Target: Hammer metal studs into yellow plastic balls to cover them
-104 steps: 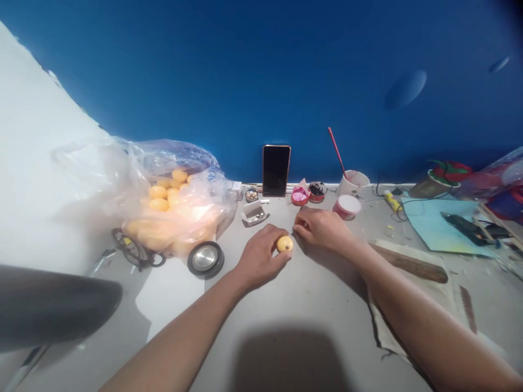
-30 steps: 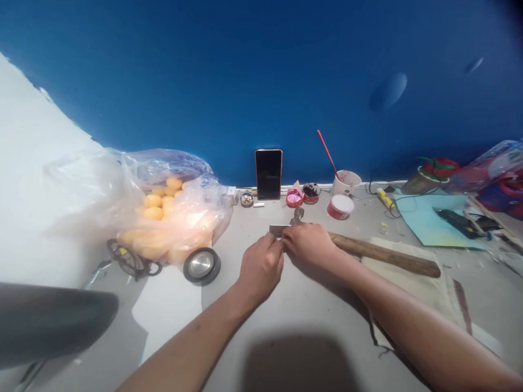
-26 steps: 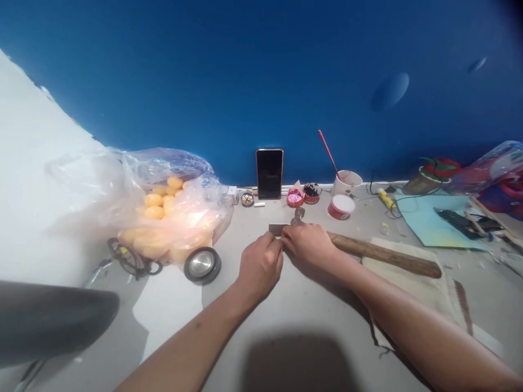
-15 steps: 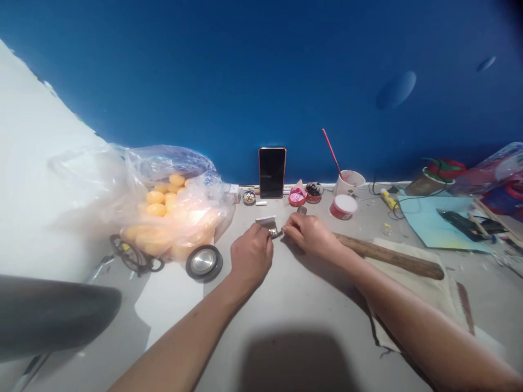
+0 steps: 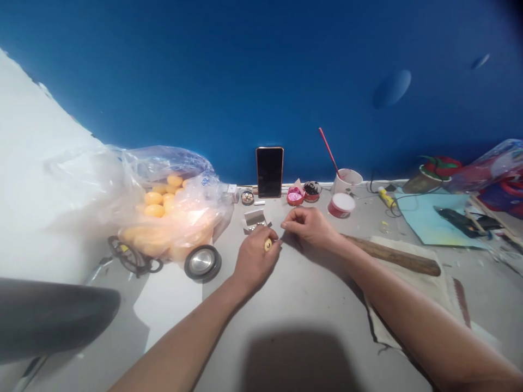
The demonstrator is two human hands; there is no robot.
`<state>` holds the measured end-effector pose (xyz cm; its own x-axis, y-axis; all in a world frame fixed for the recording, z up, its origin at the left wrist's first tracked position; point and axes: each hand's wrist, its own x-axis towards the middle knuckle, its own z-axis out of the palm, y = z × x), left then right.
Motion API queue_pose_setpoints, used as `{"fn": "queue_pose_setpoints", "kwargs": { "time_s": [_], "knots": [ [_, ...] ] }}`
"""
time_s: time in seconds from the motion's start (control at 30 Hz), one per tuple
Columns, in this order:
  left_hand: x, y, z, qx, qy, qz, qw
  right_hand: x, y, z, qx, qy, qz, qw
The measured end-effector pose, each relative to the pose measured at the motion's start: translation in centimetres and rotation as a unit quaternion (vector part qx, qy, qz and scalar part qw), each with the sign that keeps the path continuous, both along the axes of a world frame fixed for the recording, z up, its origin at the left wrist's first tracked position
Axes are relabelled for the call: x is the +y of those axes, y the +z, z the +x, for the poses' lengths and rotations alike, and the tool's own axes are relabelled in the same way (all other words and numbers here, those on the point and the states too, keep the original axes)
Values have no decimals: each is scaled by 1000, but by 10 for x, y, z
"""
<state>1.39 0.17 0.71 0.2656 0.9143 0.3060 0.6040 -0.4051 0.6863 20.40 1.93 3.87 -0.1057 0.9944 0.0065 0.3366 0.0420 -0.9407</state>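
My left hand (image 5: 256, 258) is closed around a small yellowish piece (image 5: 268, 244), whose round end shows between the fingers. Just beyond it lies a small open box (image 5: 255, 219) with tiny shiny bits in it. My right hand (image 5: 304, 224) is to the right, thumb and fingertips pinched together; whatever they hold is too small to name. The fingertips of the two hands are close but apart. A wooden handle (image 5: 392, 256) extends to the right from behind my right forearm, partly over a pale cloth (image 5: 379, 298).
Behind the hands stand a phone (image 5: 269, 172), small tubs of pink (image 5: 295, 196) and black bits (image 5: 311, 190), a lidded tub (image 5: 341, 205) and a cup (image 5: 347, 181). On the left are a bag of orange balls (image 5: 154, 204) and a round metal-centred disc (image 5: 202, 262).
My left hand has turned and shifted slightly right and nearer, bringing the yellowish piece into sight. More of the small box shows. My right hand's fingers have moved a little.
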Motion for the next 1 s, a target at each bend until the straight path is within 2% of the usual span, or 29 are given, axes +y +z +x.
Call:
{"fn": "queue_pose_setpoints", "kwargs": {
  "time_s": [0.1, 0.2, 0.33, 0.5, 0.63, 0.73, 0.93, 1.0],
  "knots": [
    [1, 6, 3, -125, 7, -113, 986, -4, 0, -3, 63, 23, -60, 996],
    [-2, 12, 6, -185, 5, -153, 971, -8, -1, -7, 88, 46, -86, 991],
    [-6, 15, 7, -196, 7, -162, 967, -9, -2, -8, 86, 55, -87, 991],
    [-6, 13, 6, -183, 7, -179, 966, -7, 3, 0, 67, 112, -106, 986],
    [-3, 13, 3, -168, -32, -138, 976, -4, 8, 7, 63, 157, -116, 979],
    [-2, 13, -1, -156, -55, -116, 979, -3, 11, 7, 85, 151, -119, 978],
    [-3, 6, -2, -202, -80, -167, 962, -4, 10, 4, 148, 135, -136, 970],
    [-3, 6, -3, -215, -88, -160, 959, -5, 9, 3, 172, 125, -152, 965]
  ]
}}
